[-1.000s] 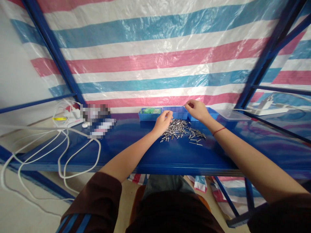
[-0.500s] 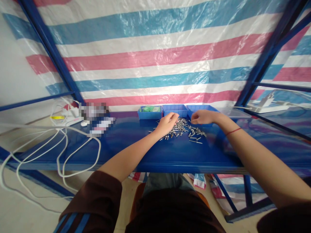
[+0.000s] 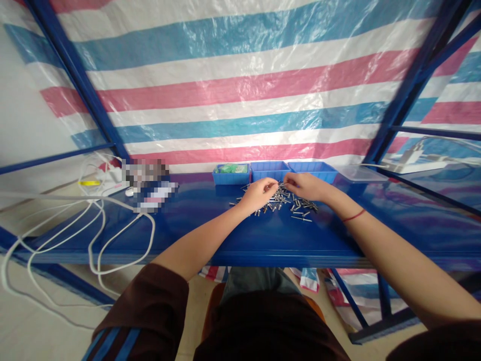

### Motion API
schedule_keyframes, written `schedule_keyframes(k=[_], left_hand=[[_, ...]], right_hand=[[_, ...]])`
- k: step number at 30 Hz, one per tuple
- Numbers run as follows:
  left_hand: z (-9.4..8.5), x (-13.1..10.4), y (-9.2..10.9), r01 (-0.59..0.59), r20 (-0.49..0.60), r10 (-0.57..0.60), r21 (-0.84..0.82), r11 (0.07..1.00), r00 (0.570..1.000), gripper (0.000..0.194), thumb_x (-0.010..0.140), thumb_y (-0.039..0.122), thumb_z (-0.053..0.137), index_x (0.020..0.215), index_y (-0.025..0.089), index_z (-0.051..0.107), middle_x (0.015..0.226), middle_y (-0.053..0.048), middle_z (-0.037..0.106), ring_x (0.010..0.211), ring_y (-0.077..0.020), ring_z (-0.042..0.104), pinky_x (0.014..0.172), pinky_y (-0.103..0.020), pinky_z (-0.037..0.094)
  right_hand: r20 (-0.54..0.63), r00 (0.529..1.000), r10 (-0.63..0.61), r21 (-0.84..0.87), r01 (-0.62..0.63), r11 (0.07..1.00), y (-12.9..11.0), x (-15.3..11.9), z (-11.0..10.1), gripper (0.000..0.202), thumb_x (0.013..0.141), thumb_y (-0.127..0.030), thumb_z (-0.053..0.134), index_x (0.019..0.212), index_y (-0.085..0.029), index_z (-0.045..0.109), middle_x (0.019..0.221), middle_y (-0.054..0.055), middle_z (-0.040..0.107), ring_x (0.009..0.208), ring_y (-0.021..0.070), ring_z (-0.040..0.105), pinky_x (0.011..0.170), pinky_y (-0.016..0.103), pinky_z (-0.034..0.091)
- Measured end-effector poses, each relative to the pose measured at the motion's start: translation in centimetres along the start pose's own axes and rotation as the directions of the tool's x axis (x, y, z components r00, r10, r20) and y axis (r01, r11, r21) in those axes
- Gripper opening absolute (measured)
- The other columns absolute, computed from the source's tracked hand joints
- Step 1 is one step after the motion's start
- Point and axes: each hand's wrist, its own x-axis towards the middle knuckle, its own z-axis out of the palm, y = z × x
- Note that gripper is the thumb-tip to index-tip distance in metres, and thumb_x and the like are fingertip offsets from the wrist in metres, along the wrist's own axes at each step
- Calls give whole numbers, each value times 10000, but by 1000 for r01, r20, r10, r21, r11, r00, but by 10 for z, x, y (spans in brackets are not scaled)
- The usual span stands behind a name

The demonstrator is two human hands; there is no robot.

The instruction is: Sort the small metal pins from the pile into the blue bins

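Note:
A loose pile of silver blind rivets [image 3: 276, 203] lies on the blue tabletop [image 3: 263, 238], with a smaller cluster of them to the right. Over the pile's left side, my left hand [image 3: 260, 194] has its thumb and forefinger pinched together; whatever is between them is too small to make out. My right hand [image 3: 308, 187], red string round its wrist, hovers over the back of the pile with fingertips closed. They nearly meet the left fingertips, and their contents, if any, are hidden.
Behind the pile stand a blue bin holding green packets [image 3: 231, 174], a middle blue bin [image 3: 269, 170] and a right blue bin [image 3: 315, 170]. A clear plastic lid [image 3: 361, 173] lies right of them. White cables [image 3: 152, 225] loop over the table's left end.
My right hand has moved left, from beside the right bin to close by my left fingertips. The left hand stays nearly in place, its finger pose slightly changed.

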Motion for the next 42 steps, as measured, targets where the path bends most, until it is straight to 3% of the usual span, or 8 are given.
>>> schedule_keyframes(k=[3, 9, 13, 17, 25, 31, 38, 42], left_hand=[[0, 2, -6, -3, -26, 3, -5, 1000, 1000, 189, 819, 285, 549, 969, 187, 611, 894, -48, 691, 831, -164, 637, 787, -298, 478], [-2, 4, -9, -11, -45, 12, 10, 1000, 999, 198, 814, 317, 548, 928, 175, 626, 875, -52, 692, 814, -169, 642, 777, -299, 481], [0, 2, -4, -26, -34, 25, -32, 999, 999, 178, 820, 323, 537, 876, 176, 619, 836, -36, 688, 788, -157, 638, 756, -286, 478], [1, 2, 1, 5, -55, -9, -77, 997, 998, 155, 816, 311, 543, 857, 173, 601, 836, -32, 685, 785, -143, 635, 744, -271, 478], [1, 3, -1, 17, -53, -23, -105, 994, 998, 142, 774, 299, 593, 802, 161, 572, 799, -18, 658, 733, -133, 611, 695, -253, 464], [-1, 5, -4, 7, -138, -23, -120, 993, 990, 130, 782, 283, 586, 810, 166, 538, 760, -8, 619, 715, -115, 589, 690, -241, 456], [-7, 6, -3, -30, -195, 19, -54, 998, 981, 180, 810, 351, 558, 834, 175, 535, 763, -5, 610, 680, -104, 578, 688, -239, 456], [-7, 6, -2, 53, -188, -55, -18, 998, 981, 257, 840, 382, 515, 1002, 182, 525, 807, -10, 626, 701, -114, 591, 721, -257, 466]], right_hand=[[-75, 996, -44, 161, 56, 985, -11, 1, 1, 160, 806, -281, 473, 836, -188, 601, 749, 45, 651, 662, 173, 574, 625, 299, 409], [-155, 987, 31, 357, 27, 934, -22, 2, 1, 188, 762, -349, 551, 791, -184, 636, 822, 63, 661, 750, 188, 583, 679, 335, 448], [-233, 959, 162, 596, 9, 803, -26, 5, 5, 284, 675, -401, 651, 850, -182, 605, 761, 48, 629, 679, 163, 562, 661, 338, 464], [-201, 947, 251, 716, -33, 697, -30, 7, 10, 313, 644, -450, 668, 767, -179, 571, 662, 23, 586, 584, 134, 520, 588, 315, 446], [-336, 941, 48, 374, 87, 923, -36, 2, 10, 122, 737, -297, 546, 725, -182, 583, 688, 26, 595, 633, 141, 529, 627, 300, 435], [-396, 916, -67, 150, 136, 979, -40, -3, 3, 79, 727, -230, 507, 736, -188, 573, 694, 27, 582, 617, 139, 510, 633, 294, 417], [-357, 934, -23, 156, 84, 984, -28, -2, 0, 209, 808, -320, 483, 842, -173, 628, 765, 64, 640, 641, 162, 548, 629, 295, 427], [-459, 885, 81, 121, -28, 992, -19, 15, 1, 294, 845, -371, 456, 795, -156, 650, 727, 73, 667, 630, 173, 578, 612, 284, 414]])
